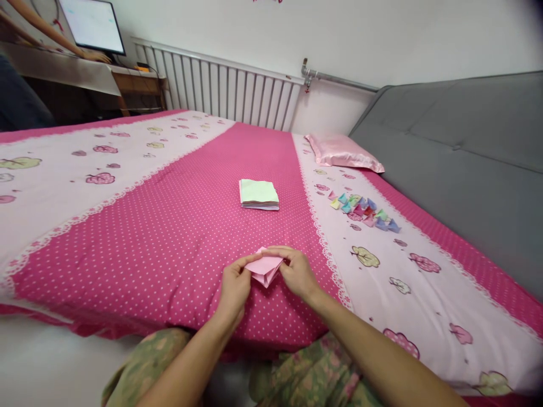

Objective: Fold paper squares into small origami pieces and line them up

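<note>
A partly folded sheet of pink origami paper (265,267) is held just above the near edge of the bed, its layers spread at the lower corner. My left hand (236,285) pinches its left corner between thumb and fingers. On the opposite side my right hand (297,272) grips the right corner, with fingers lying along the top edge. Beyond the hands a stack of square paper (259,192) rests on the bedspread, pale green on top. To the right lies a cluster of small folded paper pieces (365,210) in several colours.
The pink dotted bedspread (190,215) covers the bed. A pink pillow (343,151) lies by the grey headboard (458,124). Behind the bed stands a white radiator (220,85). At the far left, another person's arm (55,34) reaches over a desk near a monitor (93,25).
</note>
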Motion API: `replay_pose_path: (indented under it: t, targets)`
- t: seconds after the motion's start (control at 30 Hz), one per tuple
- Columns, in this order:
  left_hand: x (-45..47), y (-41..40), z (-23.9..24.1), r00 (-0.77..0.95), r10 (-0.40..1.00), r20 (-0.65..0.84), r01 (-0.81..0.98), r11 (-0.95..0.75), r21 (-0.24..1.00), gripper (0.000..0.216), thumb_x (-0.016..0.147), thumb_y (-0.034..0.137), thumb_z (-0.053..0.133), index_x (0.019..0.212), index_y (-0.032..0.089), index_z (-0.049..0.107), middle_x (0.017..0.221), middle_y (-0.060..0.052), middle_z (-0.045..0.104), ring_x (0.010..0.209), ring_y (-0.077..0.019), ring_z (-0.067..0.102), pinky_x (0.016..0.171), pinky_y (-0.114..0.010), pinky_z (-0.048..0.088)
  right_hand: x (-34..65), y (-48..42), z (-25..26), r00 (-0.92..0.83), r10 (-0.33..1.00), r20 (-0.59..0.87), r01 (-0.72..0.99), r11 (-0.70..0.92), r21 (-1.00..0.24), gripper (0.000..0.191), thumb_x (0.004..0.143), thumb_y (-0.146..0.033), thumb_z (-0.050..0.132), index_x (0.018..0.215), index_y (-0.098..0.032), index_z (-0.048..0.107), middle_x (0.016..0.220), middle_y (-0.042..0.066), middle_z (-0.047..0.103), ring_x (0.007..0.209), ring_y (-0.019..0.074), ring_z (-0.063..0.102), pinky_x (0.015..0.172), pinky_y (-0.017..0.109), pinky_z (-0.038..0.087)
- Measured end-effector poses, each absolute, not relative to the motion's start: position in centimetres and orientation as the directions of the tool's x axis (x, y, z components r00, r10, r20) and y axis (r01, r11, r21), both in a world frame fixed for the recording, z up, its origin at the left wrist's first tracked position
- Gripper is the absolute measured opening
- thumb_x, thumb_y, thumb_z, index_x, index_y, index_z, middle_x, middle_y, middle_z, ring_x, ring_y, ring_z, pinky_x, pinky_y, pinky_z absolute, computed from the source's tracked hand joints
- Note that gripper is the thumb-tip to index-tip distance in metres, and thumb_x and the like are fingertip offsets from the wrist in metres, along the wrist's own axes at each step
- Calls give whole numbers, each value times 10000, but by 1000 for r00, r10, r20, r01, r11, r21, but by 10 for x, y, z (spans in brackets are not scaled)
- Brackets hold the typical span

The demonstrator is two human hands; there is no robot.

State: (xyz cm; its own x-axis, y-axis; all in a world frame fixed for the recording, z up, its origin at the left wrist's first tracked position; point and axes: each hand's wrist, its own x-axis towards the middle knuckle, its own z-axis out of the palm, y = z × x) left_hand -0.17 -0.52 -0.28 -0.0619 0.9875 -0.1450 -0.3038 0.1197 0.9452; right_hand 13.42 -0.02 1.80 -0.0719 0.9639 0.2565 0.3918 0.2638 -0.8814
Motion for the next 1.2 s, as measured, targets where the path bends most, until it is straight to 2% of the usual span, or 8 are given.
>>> replay_pose_path:
  t: [0.1,0.3,0.57,0.73,0.87,1.0,1.1,1.2]
  targets:
    - [-4,-4,-1,-51,989,-138,-361,110,926,221,633,144,597,826,144,705,778,-61,711,693,-152,625,677,-244,444,135,0,19,-70,973,218,320,229,-919,427,662,-7,431,892,-242,703,1025,24,669,966,177,596,870,344,442]
    - [-7,-4,4,-44,991,-124,-396,96,913,188,623,149,614,788,135,702,705,-53,694,605,-126,596,588,-211,424,136,-1,19,-55,996,74,188,83,-979,292,669,-90,510,871,-180,701,872,64,702,785,191,644,711,324,498]
    - [-12,-5,12,27,994,-105,-395,107,912,229,650,146,573,853,154,679,741,-43,680,651,-126,593,596,-204,422,145,-5,41,-263,965,-13,41,-3,-999,408,595,-38,507,962,-160,637,949,52,662,827,146,606,712,254,455]
    - [-17,-7,20,145,988,-59,-421,116,899,282,625,143,523,850,137,694,791,-64,684,706,-148,598,632,-228,449,150,-3,42,-190,982,14,44,23,-999,243,690,-205,579,912,-145,658,859,55,667,751,144,596,664,260,451]
    - [-16,-8,20,81,996,-34,-266,55,962,229,622,198,652,839,153,709,819,-70,703,689,-152,611,631,-245,466,149,0,38,-162,984,73,132,94,-987,208,700,-273,621,854,-145,677,830,66,681,742,157,614,684,289,468]
    - [-14,-8,14,72,997,29,-182,-15,983,264,627,223,684,880,152,702,873,-91,709,749,-186,639,682,-283,495,148,-1,38,-130,984,124,114,139,-984,146,680,-260,648,776,-150,636,726,28,659,665,131,603,634,263,474]
    - [-14,-10,12,69,993,96,-113,-88,990,273,659,227,659,922,163,690,942,-91,698,839,-203,639,750,-300,496,148,-3,40,-127,987,101,73,111,-991,282,677,-259,664,924,-168,565,725,5,644,649,123,601,601,244,472]
    - [-13,-13,14,146,978,148,-73,-139,988,330,696,234,627,1022,188,647,990,-76,683,879,-190,630,760,-283,491,148,-4,42,-180,980,89,77,105,-992,405,707,-300,646,1076,-178,533,754,14,651,660,128,604,592,244,467]
